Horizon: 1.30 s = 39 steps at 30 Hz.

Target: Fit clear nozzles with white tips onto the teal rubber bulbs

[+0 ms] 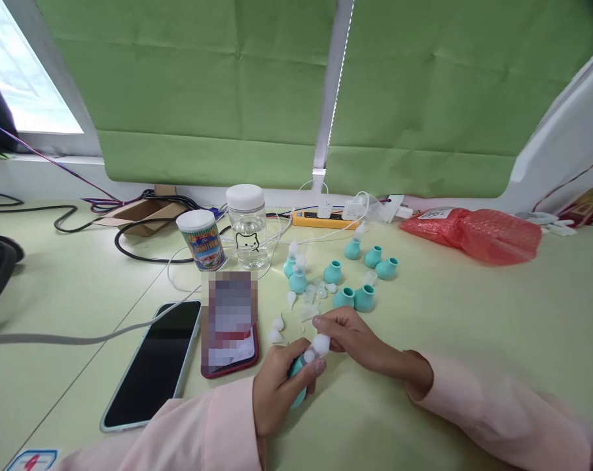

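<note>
My left hand (pixel 277 386) is wrapped round a teal rubber bulb (pixel 299 383) low in the middle of the view. My right hand (pixel 348 337) pinches a small clear white tip (pixel 321 343) sitting at the bulb's mouth. Just beyond my hands lie several loose clear tips (pixel 309 297) on the pale green table (pixel 463 307). Farther back stand several more teal bulbs (pixel 362 297), some with tips fitted (pixel 298 278).
Two phones lie left of my hands: a dark one (pixel 154 363) with a cable and a red-cased one (pixel 230 330). Behind them stand a printed can (pixel 201 240) and a clear jar (pixel 247 226). A power strip (pixel 321 217), a red plastic bag (pixel 473 234), cables and a cardboard box (pixel 139 216) line the back.
</note>
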Motion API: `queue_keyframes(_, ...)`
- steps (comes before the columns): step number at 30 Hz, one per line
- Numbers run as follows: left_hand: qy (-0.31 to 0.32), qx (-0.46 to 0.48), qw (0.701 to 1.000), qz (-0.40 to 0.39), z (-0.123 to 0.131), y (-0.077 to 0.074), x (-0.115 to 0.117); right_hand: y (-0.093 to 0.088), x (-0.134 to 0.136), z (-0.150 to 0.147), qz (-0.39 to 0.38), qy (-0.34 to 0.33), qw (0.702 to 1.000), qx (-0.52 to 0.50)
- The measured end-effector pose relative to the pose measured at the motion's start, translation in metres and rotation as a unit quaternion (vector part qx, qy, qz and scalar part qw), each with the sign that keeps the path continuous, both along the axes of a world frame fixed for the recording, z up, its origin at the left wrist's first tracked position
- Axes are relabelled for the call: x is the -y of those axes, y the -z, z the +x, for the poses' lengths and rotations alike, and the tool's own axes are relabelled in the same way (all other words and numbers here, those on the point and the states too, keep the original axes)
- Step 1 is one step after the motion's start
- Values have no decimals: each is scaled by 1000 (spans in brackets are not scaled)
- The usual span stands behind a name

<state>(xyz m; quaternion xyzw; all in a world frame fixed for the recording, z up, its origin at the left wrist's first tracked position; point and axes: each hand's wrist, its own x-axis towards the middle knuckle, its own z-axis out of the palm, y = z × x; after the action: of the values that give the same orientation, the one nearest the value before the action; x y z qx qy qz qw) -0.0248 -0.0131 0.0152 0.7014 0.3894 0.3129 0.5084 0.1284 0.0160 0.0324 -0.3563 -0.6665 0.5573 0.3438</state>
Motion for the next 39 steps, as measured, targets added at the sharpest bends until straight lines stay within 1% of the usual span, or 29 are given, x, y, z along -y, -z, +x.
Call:
queue_keyframes(1,0,14,1000,-6,0,0,-1,-1,-1,-1,-72,-4,996,-43)
queue_keyframes(2,-1,28,1000,-10,-1,0,-2,-2,-1,-2,-127,-5,989,-81)
queue_keyframes(4,-5,48,999,-16,-1,-1,-4,-5,-2,-4,-198,1,971,-134)
queue_keyframes(7,-5,67,998,-13,-1,-1,-4,-8,-1,-4,-256,-10,952,-169)
queue_keyframes(12,-10,72,997,13,-3,-1,-1,-13,-4,-1,-336,-43,922,-187)
queue_keyframes(14,-7,75,997,16,-4,-1,1,-18,-9,4,-340,-31,923,-180)
queue_keyframes(15,-6,80,997,9,-4,-1,2,-21,-11,7,-318,-11,933,-171)
queue_keyframes(16,-3,87,996,-6,-4,-1,3,-24,-14,11,-272,21,950,-155)
queue_keyframes(17,-9,95,995,-22,-4,-1,3,-26,-17,14,-197,64,970,-128)
queue_keyframes(18,-16,102,994,-37,-4,0,3,-27,-20,17,-96,111,986,-84)
queue_keyframes(19,-24,112,992,-51,-4,1,3,-27,-22,20,21,153,988,-21)
queue_keyframes(20,-29,126,989,-66,-4,2,3,-26,-24,22,143,185,971,57)
queue_keyframes(21,-31,143,986,-85,-3,2,2,-23,-25,23,258,201,934,142)
queue_keyframes(22,-32,162,981,-105,-3,3,2,-20,-27,24,353,201,885,227)
queue_keyframes(23,-36,178,976,-124,-3,4,1,-16,-29,24,424,193,832,303)
queue_keyframes(24,-43,188,971,-140,-3,5,0,-12,-31,24,473,181,781,365)
queue_keyframes(25,-54,193,968,-151,-2,6,-1,-7,-34,24,503,168,739,416)
queue_keyframes(26,-64,194,966,-160,-2,7,-2,-4,-36,24,521,155,706,454)
queue_keyframes(27,-68,195,964,-167,-1,7,-3,-1,-39,25,533,144,681,481)
queue_keyframes(28,-69,198,962,-173,-1,7,-4,2,-41,25,543,139,663,496)
queue_keyframes(30,-60,212,958,-185,0,7,-7,3,-43,26,574,143,643,487)
queue_keyframes(31,-57,219,956,-188,0,7,-8,2,-41,26,593,151,642,462)
queue_keyframes(32,-57,224,955,-187,0,7,-9,0,-39,26,611,156,649,425)
queue_keyframes(33,-58,225,955,-185,0,6,-9,-3,-34,25,621,154,668,381)
queue_keyframes(35,-61,225,956,-175,0,4,-9,-11,-23,22,609,119,729,289)
queue_keyframes(37,-69,230,957,-164,0,2,-9,-19,-12,18,568,64,790,223)
queue_keyframes(38,-75,233,956,-159,0,2,-8,-22,-8,17,549,39,810,202)
queue_keyframes(39,-82,236,956,-155,0,1,-8,-24,-5,16,535,20,824,188)
